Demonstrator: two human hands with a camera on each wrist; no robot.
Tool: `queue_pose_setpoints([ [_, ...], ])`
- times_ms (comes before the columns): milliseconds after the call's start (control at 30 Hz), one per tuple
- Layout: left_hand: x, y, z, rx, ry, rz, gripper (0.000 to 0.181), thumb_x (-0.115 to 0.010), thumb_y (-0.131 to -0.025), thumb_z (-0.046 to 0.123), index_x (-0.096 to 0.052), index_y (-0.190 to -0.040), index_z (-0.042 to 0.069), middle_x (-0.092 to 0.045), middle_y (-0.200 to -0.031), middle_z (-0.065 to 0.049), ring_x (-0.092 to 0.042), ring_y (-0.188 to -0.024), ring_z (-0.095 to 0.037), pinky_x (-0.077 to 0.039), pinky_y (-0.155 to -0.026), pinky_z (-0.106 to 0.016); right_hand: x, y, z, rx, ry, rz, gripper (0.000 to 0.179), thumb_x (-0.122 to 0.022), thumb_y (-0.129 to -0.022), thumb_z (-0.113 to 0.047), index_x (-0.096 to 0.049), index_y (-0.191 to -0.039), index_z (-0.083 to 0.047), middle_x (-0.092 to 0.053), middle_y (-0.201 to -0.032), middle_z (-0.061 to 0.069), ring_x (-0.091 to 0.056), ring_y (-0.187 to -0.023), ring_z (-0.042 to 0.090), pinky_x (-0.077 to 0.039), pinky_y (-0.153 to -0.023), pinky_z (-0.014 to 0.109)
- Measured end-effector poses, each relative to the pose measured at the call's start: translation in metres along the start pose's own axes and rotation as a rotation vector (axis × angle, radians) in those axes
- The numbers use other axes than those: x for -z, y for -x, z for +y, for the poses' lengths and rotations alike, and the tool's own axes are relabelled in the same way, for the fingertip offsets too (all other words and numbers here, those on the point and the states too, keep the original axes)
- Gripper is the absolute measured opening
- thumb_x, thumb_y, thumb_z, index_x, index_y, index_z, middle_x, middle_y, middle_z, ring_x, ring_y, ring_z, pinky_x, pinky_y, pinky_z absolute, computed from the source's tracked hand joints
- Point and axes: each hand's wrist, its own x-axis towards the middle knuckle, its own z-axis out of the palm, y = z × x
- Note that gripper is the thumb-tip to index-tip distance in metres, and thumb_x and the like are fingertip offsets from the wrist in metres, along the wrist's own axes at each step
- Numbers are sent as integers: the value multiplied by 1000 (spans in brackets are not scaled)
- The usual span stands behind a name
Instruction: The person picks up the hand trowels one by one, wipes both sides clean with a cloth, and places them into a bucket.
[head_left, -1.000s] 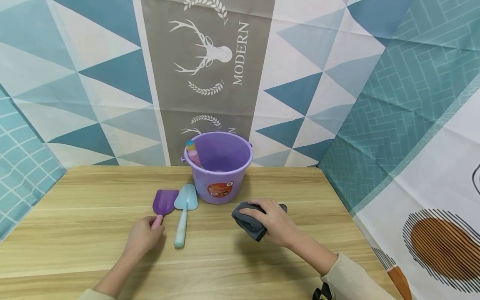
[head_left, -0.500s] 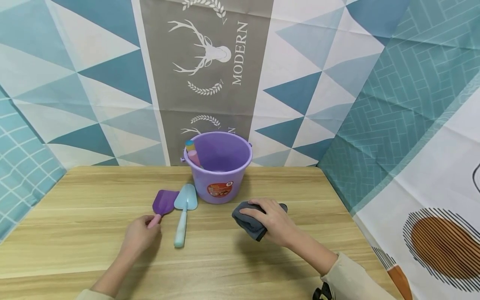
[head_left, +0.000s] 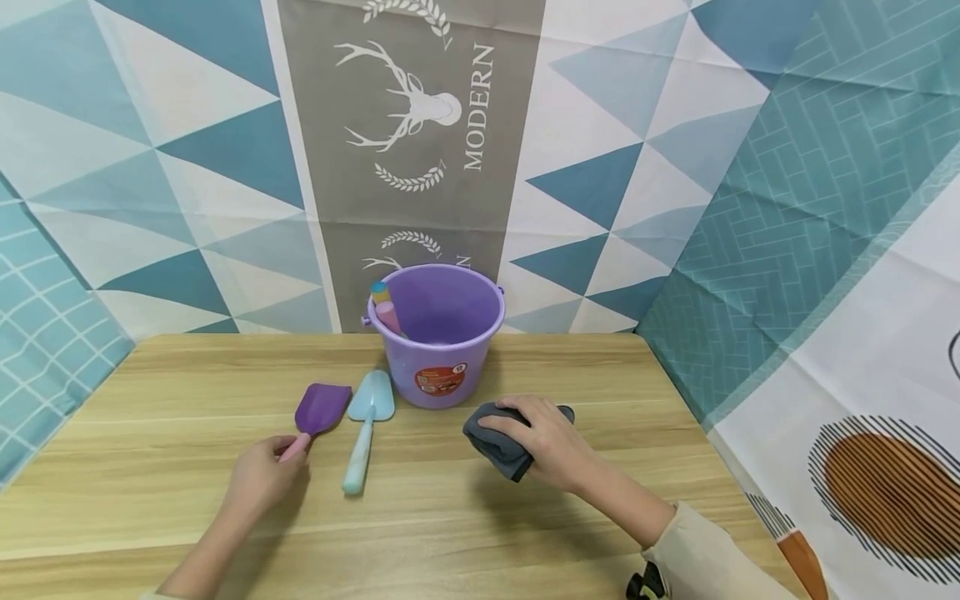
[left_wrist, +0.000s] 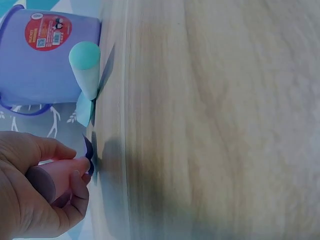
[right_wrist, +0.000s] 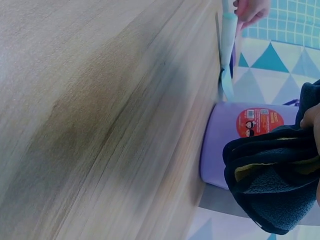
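Note:
My left hand [head_left: 260,479] grips the pink handle of a toy shovel with a purple blade [head_left: 322,407]. In the left wrist view, thumb and fingers wrap around that pink handle [left_wrist: 57,177]. Just right of it lies a light blue toy trowel [head_left: 360,454], its blade towards the bucket. A folded dark grey cloth [head_left: 498,440] is held in my right hand [head_left: 546,442], above the table. The right wrist view shows the layered folds of the cloth [right_wrist: 275,185] close up; most of that hand is out of frame there.
A purple bucket [head_left: 438,367] with a red label stands at the back of the wooden table [head_left: 420,542]. Pink and blue-yellow handles [head_left: 386,312] stick up inside its left side. Patterned cloth hangs [head_left: 585,167] behind the table and along both sides.
My left hand has drawn the shovel left and slightly towards me, away from the trowel. The trowel's handle has swung a little left. My right hand and the cloth have stayed put.

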Motion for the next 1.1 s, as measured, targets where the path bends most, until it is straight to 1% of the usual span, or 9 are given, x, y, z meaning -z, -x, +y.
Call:
queue_pose_setpoints([
  [200,5,2,1,-10,-9,-11,52,-50,-95,31,-53,-121,-13,-57,-116,-34,-59,-98,-43,-51,-81,-48,0,0,1,-1,-3,-4,33,-50,-94,-37,-57,-123,-22,-57,-120,11,-55,-109,25,-50,-88,41],
  [333,8,3,3,-17,-11,-12,52,-50,-95,33,-53,-121,-13,-56,-117,-34,-58,-100,-44,-50,-81,-50,1,0,1,-3,-3,-7,34,-50,-94,-37,-57,-123,-22,-56,-119,12,-55,-110,25,-50,-88,41],
  [567,10,3,3,-6,-21,-34,55,-50,-95,37,-52,-124,-10,-55,-120,-33,-59,-99,-42,-51,-79,-47,1,-1,1,-7,-2,-7,34,-50,-94,-37,-58,-123,-22,-56,-120,11,-55,-109,25,-50,-87,41],
  [700,12,6,4,-24,-27,-20,57,-49,-95,41,-54,-123,-8,-56,-119,-32,-59,-100,-42,-51,-80,-48,2,-1,1,-8,-5,0,34,-49,-94,-38,-58,-122,-22,-57,-120,11,-56,-108,25,-51,-85,41],
  [767,14,7,5,-39,-30,-11,56,-49,-95,41,-55,-121,-8,-58,-117,-31,-61,-97,-41,-52,-76,-45,3,-1,1,-9,-6,2,34,-48,-94,-38,-58,-122,-22,-57,-119,11,-56,-107,25,-51,-84,41],
  [833,16,9,7,-53,-31,-11,55,-51,-95,40,-56,-120,-8,-60,-114,-30,-63,-92,-37,-53,-70,-39,3,-1,1,-8,-5,4,34,-48,-94,-38,-58,-122,-22,-57,-119,11,-57,-107,25,-51,-83,41],
  [933,18,10,8,-59,-29,-20,55,-52,-94,41,-56,-120,-8,-64,-108,-27,-63,-84,-27,-50,-62,-29,3,-2,1,-10,-4,2,34,-48,-94,-38,-58,-122,-22,-57,-119,11,-57,-107,25,-50,-83,40],
  [1033,19,13,10,-63,-24,-33,50,-56,-93,34,-57,-120,-8,-66,-101,-23,-60,-78,-19,-46,-57,-24,3,-2,2,-8,-2,1,34,-48,-94,-38,-58,-122,-22,-56,-120,11,-57,-106,24,-50,-83,40],
  [1100,19,14,12,-70,-21,-41,46,-59,-91,28,-57,-120,-8,-67,-98,-21,-58,-75,-16,-45,-55,-23,3,-1,2,-8,-3,1,34,-48,-94,-38,-58,-122,-22,-56,-120,10,-57,-106,24,-50,-83,40],
])
